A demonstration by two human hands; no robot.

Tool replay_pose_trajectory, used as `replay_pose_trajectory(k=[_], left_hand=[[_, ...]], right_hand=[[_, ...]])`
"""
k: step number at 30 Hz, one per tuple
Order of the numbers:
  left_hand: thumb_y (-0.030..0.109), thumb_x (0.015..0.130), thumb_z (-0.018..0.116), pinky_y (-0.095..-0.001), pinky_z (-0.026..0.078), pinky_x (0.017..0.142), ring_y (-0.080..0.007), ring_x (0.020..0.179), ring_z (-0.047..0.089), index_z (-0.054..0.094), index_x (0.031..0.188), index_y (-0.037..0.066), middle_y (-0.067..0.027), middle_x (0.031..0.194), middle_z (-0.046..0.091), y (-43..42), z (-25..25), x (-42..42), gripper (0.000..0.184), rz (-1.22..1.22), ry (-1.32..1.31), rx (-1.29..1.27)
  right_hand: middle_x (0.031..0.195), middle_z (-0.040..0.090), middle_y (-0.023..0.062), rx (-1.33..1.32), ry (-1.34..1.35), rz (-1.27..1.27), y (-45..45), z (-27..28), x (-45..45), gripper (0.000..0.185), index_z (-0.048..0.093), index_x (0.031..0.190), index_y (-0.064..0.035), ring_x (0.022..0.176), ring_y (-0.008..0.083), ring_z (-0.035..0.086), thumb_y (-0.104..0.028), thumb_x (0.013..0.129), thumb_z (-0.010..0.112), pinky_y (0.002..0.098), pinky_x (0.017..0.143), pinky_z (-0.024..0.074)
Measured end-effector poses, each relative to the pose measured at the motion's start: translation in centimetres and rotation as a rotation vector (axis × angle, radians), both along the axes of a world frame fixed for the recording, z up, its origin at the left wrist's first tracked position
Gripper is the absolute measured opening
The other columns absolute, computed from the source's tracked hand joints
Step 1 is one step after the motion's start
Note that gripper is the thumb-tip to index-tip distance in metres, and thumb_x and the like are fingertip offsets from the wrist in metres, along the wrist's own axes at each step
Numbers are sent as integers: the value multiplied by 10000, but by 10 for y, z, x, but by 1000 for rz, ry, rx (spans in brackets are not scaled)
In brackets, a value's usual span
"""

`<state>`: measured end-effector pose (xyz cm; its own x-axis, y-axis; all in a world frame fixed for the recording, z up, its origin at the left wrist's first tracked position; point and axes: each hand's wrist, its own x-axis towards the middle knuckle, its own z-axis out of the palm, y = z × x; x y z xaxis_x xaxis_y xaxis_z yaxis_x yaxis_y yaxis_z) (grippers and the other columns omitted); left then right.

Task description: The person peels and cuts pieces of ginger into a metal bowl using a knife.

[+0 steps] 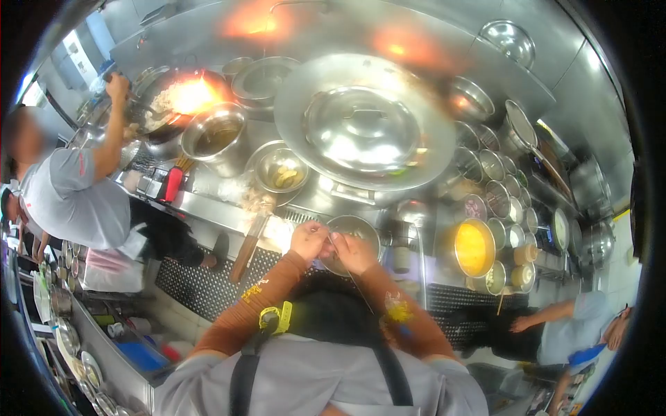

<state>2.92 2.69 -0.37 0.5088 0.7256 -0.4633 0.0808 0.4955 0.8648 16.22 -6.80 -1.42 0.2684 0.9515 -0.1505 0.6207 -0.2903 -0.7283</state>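
Note:
My left hand (310,241) and my right hand (354,252) meet in front of my chest, fingers closed and pinched close together. What sits between the fingertips is too small to make out. A thin pale line runs from the right hand down toward my forearm; its kind is unclear. Just under and behind the hands is a metal bowl (366,229), partly hidden by them, its contents blurred. To the left, a cleaver with a wooden handle (244,260) lies near the counter's edge.
A huge wok with a domed metal lid (363,130) fills the back. Flames rise from a wok (194,96) worked by a person (80,191) at left. A bowl of yellow liquid (474,248) and several small containers stand right. Another person (572,333) is at far right.

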Motion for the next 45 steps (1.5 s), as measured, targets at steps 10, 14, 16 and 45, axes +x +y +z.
replay_pose_trajectory(k=[10, 14, 16, 45], left_hand=[[135, 913, 584, -296, 551, 472, -188, 574, 658, 572, 966, -17, -128, 759, 650, -2, 1, -5, 162, -11, -31, 13], [140, 914, 583, -294, 553, 472, -187, 571, 660, 560, 964, -8, -121, 750, 645, -4, 6, -3, 158, -19, -33, 12], [142, 914, 581, -294, 553, 470, -186, 570, 661, 555, 960, -3, -119, 746, 644, -3, 5, -5, 154, -17, -38, 7], [149, 892, 592, -309, 540, 479, -185, 561, 650, 599, 934, 10, -117, 723, 650, 0, -8, -11, 146, 1, -18, 23]], right_hand=[[838, 679, 190, 366, -279, -126, -10, 5, 7, 282, 705, 990, -97, 855, 368, 637, -293, 918, 516, 461, 849, 467], [928, 687, 185, 363, -409, -94, -13, -8, 10, 291, 700, 1080, -77, 880, 361, 639, -230, 892, 539, 459, 850, 461], [969, 683, 187, 383, -456, -115, -13, -9, 9, 318, 683, 1125, -66, 914, 369, 631, -213, 881, 543, 470, 858, 453], [1106, 690, 168, 143, 598, -12, -7, -48, 16, 450, 580, 1275, -3, 946, 240, 679, -309, 947, 620, 345, 883, 519]])
